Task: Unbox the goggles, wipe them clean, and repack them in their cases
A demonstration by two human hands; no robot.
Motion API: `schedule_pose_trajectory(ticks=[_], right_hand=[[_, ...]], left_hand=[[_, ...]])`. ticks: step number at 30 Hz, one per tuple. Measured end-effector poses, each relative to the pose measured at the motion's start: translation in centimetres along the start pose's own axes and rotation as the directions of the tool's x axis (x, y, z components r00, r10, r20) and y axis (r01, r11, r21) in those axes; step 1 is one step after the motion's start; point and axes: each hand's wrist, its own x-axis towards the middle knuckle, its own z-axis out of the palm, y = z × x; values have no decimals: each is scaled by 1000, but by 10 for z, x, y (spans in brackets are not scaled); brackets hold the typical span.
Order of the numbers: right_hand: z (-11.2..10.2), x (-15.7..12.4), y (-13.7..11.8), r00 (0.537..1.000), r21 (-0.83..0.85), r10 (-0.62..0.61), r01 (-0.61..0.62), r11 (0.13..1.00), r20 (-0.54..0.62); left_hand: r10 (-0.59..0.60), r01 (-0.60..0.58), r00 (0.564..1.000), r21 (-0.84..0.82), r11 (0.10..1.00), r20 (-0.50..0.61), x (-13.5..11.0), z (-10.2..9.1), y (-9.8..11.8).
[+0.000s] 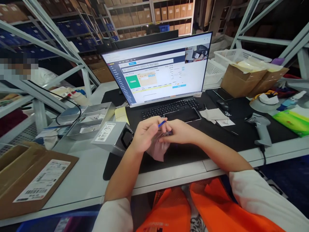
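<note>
Plastic bag [158, 149] hangs from both hands just over the black mat [142, 166], in front of the keyboard [156, 111]. Left hand [146, 133] is curled nearly closed on its upper part; right hand [180, 131] meets it from the other side, fingers bent in on the same bunched film. A small blue piece [162, 123] sticks out between the fingertips; I cannot tell what it is or which hand pinches it, and the bag's contents are unclear. The step in hand looks like working at the bag's top. As I judge it, the next move calls for one hand to steady the film while the other works the fingertips, clear of the grey box [113, 138] just beside the left forearm. The scanner [262, 127] lies well apart, untouched.
</note>
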Motion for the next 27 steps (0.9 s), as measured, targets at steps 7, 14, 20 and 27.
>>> schedule_pose_trajectory(ticks=[7, 14, 20, 27], right_hand=[[-88, -51, 65, 805, 271, 268, -139, 952, -529], [-107, -111, 170, 203, 824, 798, 148, 547, -567], [-90, -121, 192, 161, 902, 891, 161, 400, -424], [-82, -119, 184, 206, 864, 843, 202, 461, -497]], left_hand=[[35, 116, 939, 411, 904, -343, 19, -9, -54], [-294, 94, 954, 866, 491, 63, 57, 43, -109], [-441, 63, 881, 879, 472, 173, 85, 49, -120], [-321, 100, 932, 730, 676, 169, 99, 40, -123]])
